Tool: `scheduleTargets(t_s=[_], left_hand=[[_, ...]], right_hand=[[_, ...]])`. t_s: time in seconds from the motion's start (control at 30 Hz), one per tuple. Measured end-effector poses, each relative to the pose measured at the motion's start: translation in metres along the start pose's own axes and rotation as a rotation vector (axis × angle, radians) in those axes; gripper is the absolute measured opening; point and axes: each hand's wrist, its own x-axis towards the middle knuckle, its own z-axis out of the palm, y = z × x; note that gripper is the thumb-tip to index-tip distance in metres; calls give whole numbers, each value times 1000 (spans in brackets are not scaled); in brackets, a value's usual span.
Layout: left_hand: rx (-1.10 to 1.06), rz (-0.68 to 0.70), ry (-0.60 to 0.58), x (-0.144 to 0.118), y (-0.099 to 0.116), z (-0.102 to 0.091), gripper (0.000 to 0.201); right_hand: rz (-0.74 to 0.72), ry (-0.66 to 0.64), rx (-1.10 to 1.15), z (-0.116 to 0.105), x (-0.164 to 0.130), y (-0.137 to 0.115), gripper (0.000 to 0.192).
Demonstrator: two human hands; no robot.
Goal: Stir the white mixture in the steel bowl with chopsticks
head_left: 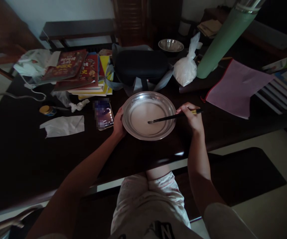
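The metal basin (148, 116) sat near the front edge of the dark table (21, 156), straight ahead of the seated person. It was round, shallow and silvery, with a wide flat rim that caught the light, and its bottom was covered by a pale, cloudy layer. The left hand (119, 123) was cupped against the basin's left rim, fingers curled on the edge. The right hand (192, 117) was closed around dark chopsticks (173, 117); their tips reached into the middle of the pale layer, and I could not tell whether there were one or two sticks.

There was one basin under the hands and one smaller steel bowl (170, 45) far back on the table. One phone (104, 113) lay just beside the left hand, its screen lit. A single stack of coloured books (82, 71) stood behind it, though I could not count the volumes. One dark case (140, 64) sat behind the basin, one knotted white bag (187, 66) to its right, one green cylinder (223, 41) leaning beyond that, and one pink cloth (235, 86) at the right. Two pieces of crumpled tissue (63, 126) lay at the left, and one small jar (47, 110) near them.
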Motion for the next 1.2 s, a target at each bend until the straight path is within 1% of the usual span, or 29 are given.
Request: scheduleTargets(t_s=[0.07, 0.1, 0.13, 0.23, 0.27, 0.3, 0.4, 0.43, 0.47, 0.57, 0.6, 0.63, 0.73, 0.77, 0.8, 0.9, 0.93, 0.97, 1.07, 1.1, 1.13, 1.2], left_hand=[[7, 6, -12, 1, -1, -1, 26], [11, 9, -17, 1, -2, -2, 27], [14, 10, -21, 1, -2, -3, 29], [9, 4, -24, 1, -3, -4, 31], [5, 3, -23, 1, -2, -4, 31], [3, 5, -23, 1, -2, -4, 31], [11, 11, -26, 0, -2, -3, 33], [17, 7, -23, 0, -1, -2, 33], [22, 0, -17, 0, -1, -2, 33], [24, -14, 1, 0, -2, -3, 32], [18, -11, 2, 1, -2, -3, 31], [11, -7, 1, 1, -2, -3, 30], [0, -8, -10, 1, -1, -3, 26], [0, -11, -12, 1, -1, -2, 25], [0, -12, -12, 0, 0, -2, 24], [-2, -13, 6, -1, 1, 0, 23], [-5, -15, 14, -1, 2, 0, 23], [-7, -19, 18, -1, 2, 0, 24], [-9, -26, 2, -1, 1, 0, 23], [-7, -25, -7, -1, 1, -1, 23], [-6, -23, -11, 0, 0, -2, 23], [-7, -14, -10, 1, -2, -3, 24]], right_hand=[[-13, -75, -23, 0, 0, 0, 44], [-22, -89, -41, 1, 0, 0, 44], [-28, -76, -57, 1, 1, 0, 44], [-11, 34, -57, 0, 1, 1, 47], [1, 47, -47, 0, 0, 1, 47], [10, 33, -39, 0, 0, 1, 47], [-2, -76, -49, 1, 0, -1, 47], [-15, -84, -57, 1, 0, -1, 46], [-24, -65, -60, 1, 0, -1, 46], [-13, 53, -23, 1, 0, 0, 44], [-3, 61, -7, 1, -1, 0, 44], [4, 42, 3, 1, -1, -1, 44], [-4, -79, -26, 2, -1, -2, 44], [-11, -93, -46, 2, -1, -2, 44], [-15, -80, -62, 2, 0, -2, 45], [1, 41, -56, 1, 0, -2, 46], [10, 60, -42, 1, 0, -2, 47], [17, 52, -31, 1, 0, -2, 47], [3, -56, -49, 2, 0, -2, 48], [-7, -72, -64, 2, 0, -2, 48], [-14, -59, -74, 2, 0, -2, 48], [-12, 16, -64, 2, 0, -2, 47]])
